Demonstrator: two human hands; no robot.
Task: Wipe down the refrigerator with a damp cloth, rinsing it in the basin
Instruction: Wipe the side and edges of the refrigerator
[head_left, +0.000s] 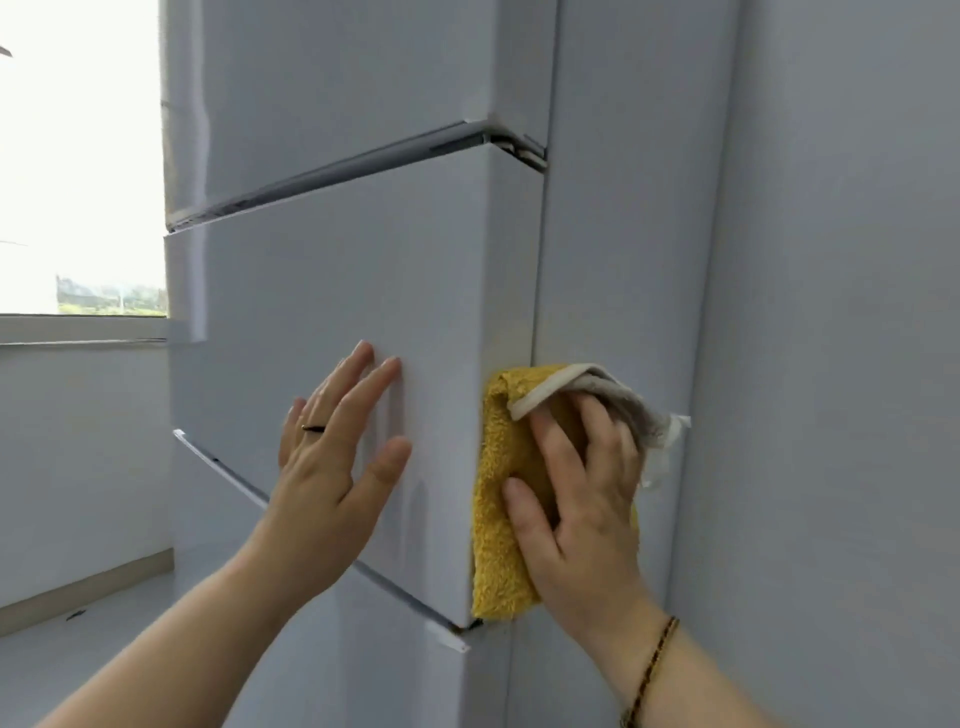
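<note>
As far as the wiping goes: mid-job I'd say, the cloth (498, 519) is on the refrigerator (634, 234) right now, down at the corner of the middle door (337, 291).
Cloth: yellow fluffy side out, with a grey-white backing flopped over at the top. It's pressed on the fridge's side panel and touches the door's edge.
Right hand (587, 499): flat on the cloth, fingers spread and pushing, not bunching it up.
Left hand (332, 457): open palm resting on the middle door's front, holding nothing.
Done so far: honestly can't tell, there are no wet streaks I can pick out on the white panels.
Left to do: my guess is the upper door (337, 93), the bottom one (389, 675), the rest of the side, plus a rinse.
Basin: not in shot.
Brands/writing: nothing readable, no logo or sticker on the panels in view.
</note>
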